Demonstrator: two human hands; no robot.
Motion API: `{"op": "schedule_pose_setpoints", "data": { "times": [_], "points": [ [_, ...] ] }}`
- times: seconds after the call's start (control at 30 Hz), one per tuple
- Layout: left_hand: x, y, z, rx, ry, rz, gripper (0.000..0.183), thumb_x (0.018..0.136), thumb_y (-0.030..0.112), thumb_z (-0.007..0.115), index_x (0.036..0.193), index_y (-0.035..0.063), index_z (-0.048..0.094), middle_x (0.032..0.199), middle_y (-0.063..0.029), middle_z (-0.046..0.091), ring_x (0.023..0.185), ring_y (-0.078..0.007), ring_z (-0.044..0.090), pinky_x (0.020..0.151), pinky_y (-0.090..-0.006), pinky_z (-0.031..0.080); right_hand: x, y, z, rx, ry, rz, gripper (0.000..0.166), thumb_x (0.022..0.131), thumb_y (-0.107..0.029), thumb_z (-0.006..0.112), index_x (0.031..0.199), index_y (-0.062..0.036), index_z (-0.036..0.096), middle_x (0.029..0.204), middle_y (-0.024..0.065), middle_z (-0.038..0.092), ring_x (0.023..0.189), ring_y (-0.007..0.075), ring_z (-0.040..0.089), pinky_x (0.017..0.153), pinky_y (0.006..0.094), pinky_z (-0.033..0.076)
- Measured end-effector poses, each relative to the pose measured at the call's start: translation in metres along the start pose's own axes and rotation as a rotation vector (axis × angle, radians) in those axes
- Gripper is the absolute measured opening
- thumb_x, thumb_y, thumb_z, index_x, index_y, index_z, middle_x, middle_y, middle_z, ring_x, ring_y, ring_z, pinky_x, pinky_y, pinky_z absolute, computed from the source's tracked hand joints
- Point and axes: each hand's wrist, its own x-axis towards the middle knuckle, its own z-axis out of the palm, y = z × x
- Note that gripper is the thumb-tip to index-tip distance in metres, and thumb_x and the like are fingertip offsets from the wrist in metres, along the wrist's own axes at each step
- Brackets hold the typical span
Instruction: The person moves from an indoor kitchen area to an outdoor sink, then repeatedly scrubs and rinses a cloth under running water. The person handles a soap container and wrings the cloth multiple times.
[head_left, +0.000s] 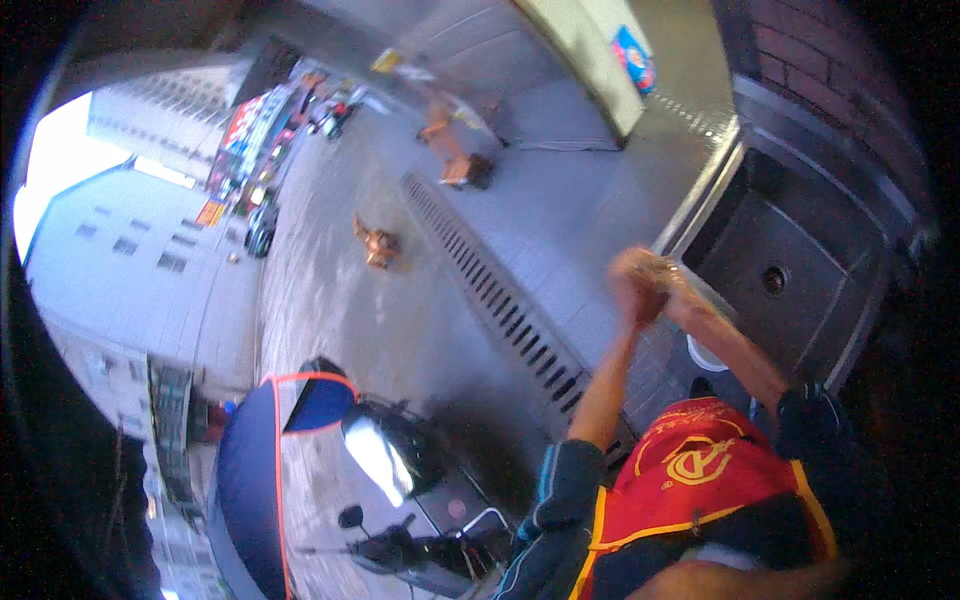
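My left hand and my right hand are pressed together in front of me, fingers overlapping and blurred by motion. Whether anything small lies between the palms cannot be made out. Both are just left of the rim of a metal sink, whose basin shows a round drain and nothing else clear. Below my right forearm a white round container is partly hidden. I wear dark sleeves and a red apron with yellow trim and a printed emblem.
A slotted drain grate crosses the wet pavement. A brown dog is out on the road, and a second blurred brown animal is beyond the grate. A scooter with a blue cover is parked at lower left. A blue packet lies farther off.
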Motion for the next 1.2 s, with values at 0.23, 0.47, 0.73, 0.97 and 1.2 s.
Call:
{"op": "schedule_pose_setpoints", "data": {
  "times": [0.23,0.47,0.73,0.97,1.2],
  "points": [
    [0.097,-0.04,-0.052,-0.682,-0.07,-0.863,0.044,0.088,0.037,0.054,0.117,0.0046,0.05,0.108,-0.008,0.055,0.091,-0.0175,0.054,0.078,-0.0289,0.046,0.057,-0.047,0.001,0.21,-0.21,-0.072,0.026,0.094,-0.029,0.045,0.106,-0.0095,0.057,0.097,0.0036,0.062,0.091,0.0155,0.059,0.081,0.0326,0.049],
    [0.12,-0.014,-0.01,-0.684,-0.274,-0.683,0.039,0.084,0.013,0.061,0.119,0.0008,0.05,0.105,-0.0117,0.059,0.095,-0.0208,0.058,0.081,-0.033,0.05,0.061,-0.115,-0.036,0.052,0.272,-0.247,0.017,0.086,-0.021,0.059,0.097,-0.0097,0.061,0.092,0.0021,0.063,0.088,0.0145,0.058,0.072,0.0302,0.047],
    [0.161,0.026,0.131,-0.457,-0.538,-0.174,0.012,0.076,0.01,0.058,0.086,0.0038,0.063,0.085,-0.0093,0.062,0.083,-0.018,0.059,0.077,-0.0293,0.046,0.037,-0.159,-0.046,0.118,0.621,-0.299,0.026,0.088,-0.033,0.052,0.1,-0.0116,0.06,0.093,0.0024,0.062,0.083,0.019,0.059,0.073,0.0384,0.049],
    [0.156,0.002,0.186,-0.382,-0.482,0.268,0.016,0.079,0.014,0.055,0.064,0.0082,0.052,0.067,-0.0127,0.056,0.067,-0.0305,0.059,0.058,-0.0388,0.044,0.07,-0.155,-0.089,0.195,0.54,-0.565,0.031,0.093,-0.035,0.042,0.108,-0.0115,0.057,0.106,0.0022,0.057,0.095,0.0193,0.056,0.079,0.037,0.047],
    [0.232,-0.069,0.103,-0.171,-0.052,0.013,0.019,0.081,0.019,0.057,0.07,0.0029,0.057,0.063,-0.0166,0.057,0.056,-0.0346,0.057,0.051,-0.0421,0.045,0.172,-0.147,-0.072,-0.16,0.585,-0.546,0.041,0.092,-0.035,0.044,0.121,-0.006,0.049,0.115,0.006,0.053,0.104,0.0172,0.052,0.089,0.0313,0.042]
  ]
}}
